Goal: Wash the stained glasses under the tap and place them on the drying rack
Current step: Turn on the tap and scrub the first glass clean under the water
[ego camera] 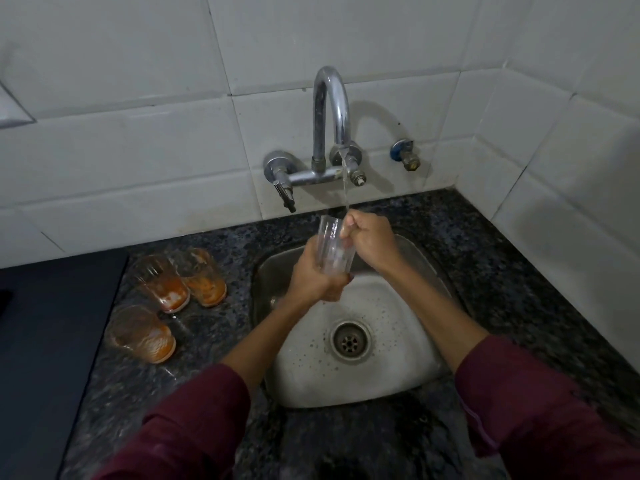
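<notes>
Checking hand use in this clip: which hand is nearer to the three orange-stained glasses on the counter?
Left. The left hand grips the clear glass over the sink, on the side toward the stained glasses. The right hand is beyond the clear glass, farther away.

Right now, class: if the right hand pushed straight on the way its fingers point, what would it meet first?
The right hand points left, into the mouth of the glass held by the left hand. It would probably meet the glass's inner wall first, though depth is hard to judge.
</notes>
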